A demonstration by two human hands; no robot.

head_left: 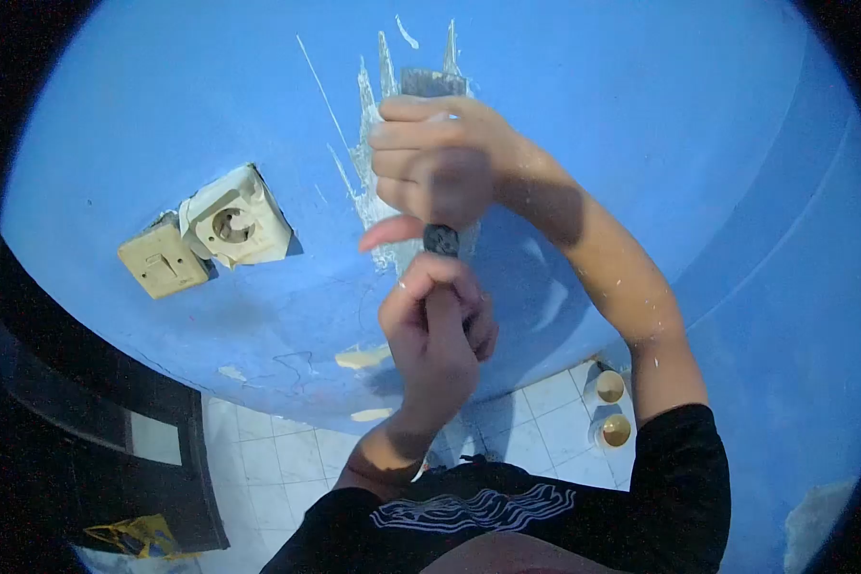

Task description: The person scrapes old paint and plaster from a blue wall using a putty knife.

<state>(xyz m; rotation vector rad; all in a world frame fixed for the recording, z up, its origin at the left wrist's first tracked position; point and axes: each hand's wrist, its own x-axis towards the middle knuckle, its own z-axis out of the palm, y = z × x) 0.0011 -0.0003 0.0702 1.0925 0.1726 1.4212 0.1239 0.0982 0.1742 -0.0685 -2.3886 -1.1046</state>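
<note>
The blue wall (622, 124) filled most of our view, its outer parts cut off by the dark round border. Tiled floor (287, 459) lay below both grips, partly hidden by our black shirt (679, 478). A dark structure (77, 392) stood down and left of them, too dim to make out. On the wall, a ragged pale patch (385, 143) ran behind and above our right grip (440, 158), which covered part of it. Left of both grips, a wall socket (235, 226) sat tilted, touching a switch (163, 260).

The flat tool (433, 83) was against the patch, its dark, straight end showing just above our right grip and a dark piece between the two hands; the rest was hidden. Our left grip (435, 320) was closed around its lower part. Our right grip lay across its middle, thumb apart from the fingers; blurred, so we could not tell whether it pinched the tool. Two small containers (614, 430) stood down and right, their contents unclear.
</note>
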